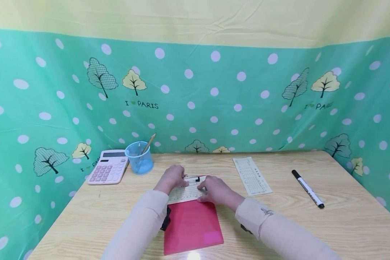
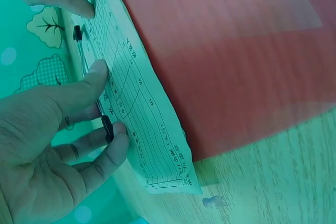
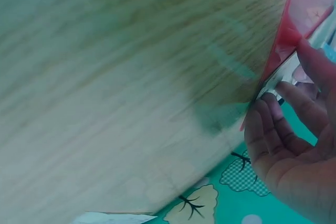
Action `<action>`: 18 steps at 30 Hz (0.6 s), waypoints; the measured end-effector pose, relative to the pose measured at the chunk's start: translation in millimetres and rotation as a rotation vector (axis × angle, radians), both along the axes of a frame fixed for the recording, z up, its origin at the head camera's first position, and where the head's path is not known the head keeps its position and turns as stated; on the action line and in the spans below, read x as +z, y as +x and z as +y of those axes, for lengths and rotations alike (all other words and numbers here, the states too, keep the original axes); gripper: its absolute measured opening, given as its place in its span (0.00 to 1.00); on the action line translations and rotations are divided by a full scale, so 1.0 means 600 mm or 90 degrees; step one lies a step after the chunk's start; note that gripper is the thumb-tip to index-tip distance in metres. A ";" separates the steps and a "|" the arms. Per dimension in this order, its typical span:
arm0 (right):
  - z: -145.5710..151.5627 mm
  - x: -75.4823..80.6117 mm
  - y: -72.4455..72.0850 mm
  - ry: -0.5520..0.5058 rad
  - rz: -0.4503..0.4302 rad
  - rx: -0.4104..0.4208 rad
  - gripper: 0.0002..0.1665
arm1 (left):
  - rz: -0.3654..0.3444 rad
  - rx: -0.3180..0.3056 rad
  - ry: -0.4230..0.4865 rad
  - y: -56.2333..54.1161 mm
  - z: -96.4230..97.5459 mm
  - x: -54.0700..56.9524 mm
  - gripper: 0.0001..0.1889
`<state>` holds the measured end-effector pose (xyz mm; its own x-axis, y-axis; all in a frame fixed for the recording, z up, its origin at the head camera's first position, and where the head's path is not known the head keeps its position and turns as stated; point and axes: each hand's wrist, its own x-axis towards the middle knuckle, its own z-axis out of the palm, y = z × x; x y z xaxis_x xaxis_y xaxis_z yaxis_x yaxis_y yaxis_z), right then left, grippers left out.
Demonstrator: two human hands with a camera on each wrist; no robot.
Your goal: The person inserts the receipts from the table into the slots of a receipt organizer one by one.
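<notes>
A red clip folder [image 1: 193,227] lies on the table, with a metal clip [image 1: 191,178] with black ends at its far edge. Across its upper part lies a printed sheet of paper [image 1: 182,194] with a grid; in the left wrist view one corner juts past the folder's side. My left hand [image 1: 173,179] pinches the clip near one black end [image 2: 107,128], thumb on the sheet. With thumb and fingers, my right hand [image 1: 214,190] grips the sheet's right side, beside the folder's edge [image 3: 278,51]. The right fingertips are partly hidden.
A pink calculator [image 1: 108,168] and a blue mesh cup [image 1: 139,160] holding pencils stand at the back left. Another printed slip [image 1: 251,176] lies right of the hands, and a marker [image 1: 308,189] farther right. A patterned cloth [image 1: 214,90] hangs behind the table.
</notes>
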<state>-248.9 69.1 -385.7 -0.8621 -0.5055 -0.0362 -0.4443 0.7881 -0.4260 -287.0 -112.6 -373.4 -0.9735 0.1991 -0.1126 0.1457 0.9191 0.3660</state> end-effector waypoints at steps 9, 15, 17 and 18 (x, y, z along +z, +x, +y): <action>0.036 -0.005 -0.002 -0.104 -0.077 -0.009 0.20 | 0.007 0.012 -0.002 0.001 -0.001 -0.006 0.14; 0.092 0.008 -0.005 -0.231 -0.080 -0.066 0.15 | 0.006 0.010 0.000 0.000 0.001 -0.008 0.14; 0.114 0.012 -0.006 -0.263 -0.073 -0.090 0.15 | 0.006 0.009 0.001 0.000 0.001 -0.006 0.14; 0.126 0.014 -0.006 -0.275 -0.069 -0.101 0.15 | 0.004 0.010 0.001 0.000 0.001 -0.006 0.14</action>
